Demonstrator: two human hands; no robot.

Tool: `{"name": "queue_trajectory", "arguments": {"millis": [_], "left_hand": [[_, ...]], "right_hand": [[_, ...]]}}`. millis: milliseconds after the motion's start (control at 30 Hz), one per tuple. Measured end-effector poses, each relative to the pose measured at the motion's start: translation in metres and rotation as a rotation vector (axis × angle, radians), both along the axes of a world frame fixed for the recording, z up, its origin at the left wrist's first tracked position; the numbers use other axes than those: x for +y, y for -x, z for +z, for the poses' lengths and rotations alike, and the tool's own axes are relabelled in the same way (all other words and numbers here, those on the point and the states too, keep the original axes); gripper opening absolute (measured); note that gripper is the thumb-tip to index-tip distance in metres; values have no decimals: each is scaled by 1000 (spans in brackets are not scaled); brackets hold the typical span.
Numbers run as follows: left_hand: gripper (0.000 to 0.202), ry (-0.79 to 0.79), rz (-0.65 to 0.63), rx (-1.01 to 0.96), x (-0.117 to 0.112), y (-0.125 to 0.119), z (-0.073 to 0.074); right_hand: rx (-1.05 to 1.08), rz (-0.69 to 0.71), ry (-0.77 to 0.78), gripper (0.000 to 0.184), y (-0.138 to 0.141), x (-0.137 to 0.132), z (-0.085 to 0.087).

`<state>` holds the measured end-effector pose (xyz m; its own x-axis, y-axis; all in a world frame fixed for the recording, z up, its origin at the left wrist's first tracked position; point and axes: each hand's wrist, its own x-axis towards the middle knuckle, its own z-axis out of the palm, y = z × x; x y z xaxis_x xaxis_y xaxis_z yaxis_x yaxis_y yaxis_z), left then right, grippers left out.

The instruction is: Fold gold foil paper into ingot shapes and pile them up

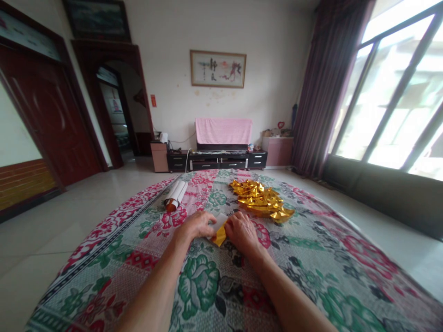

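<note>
Two bare hands [241, 232], bare wrists [182, 234] — uncovered forearms [150, 283], tapering

Two bare forearms [162, 276] slant inward from the near side — left hand [197, 225] and right hand [242, 230] near each other, fingers [207, 218] bent inward.

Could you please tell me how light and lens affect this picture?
Head view: daylight overexposes the window; head view: bright glints show on the gold foil pieces; head view: the door leans, apparently from wide-angle distortion.
</note>
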<state>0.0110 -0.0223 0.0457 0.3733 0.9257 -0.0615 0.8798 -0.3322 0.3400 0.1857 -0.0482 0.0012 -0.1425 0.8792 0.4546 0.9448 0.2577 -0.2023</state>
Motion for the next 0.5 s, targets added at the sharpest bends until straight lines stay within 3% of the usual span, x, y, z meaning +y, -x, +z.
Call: {"name": "queue_trajectory", "arguments": {"millis": [133, 233, 333, 500], "left_hand": [[48, -113, 37, 146, -7, -9, 7], [39, -182, 1, 146, -12, -17, 13], [28, -128, -71, 35, -16, -25, 16], [25, 12, -120, -36, -17, -29, 11]], "right_hand": [[3, -8, 14, 18, 0, -2, 2], [11, -7, 14, 17, 1, -4, 3], [23, -22, 4, 21, 3, -7, 4], [35, -24, 13, 19, 3, -8, 3]]}}
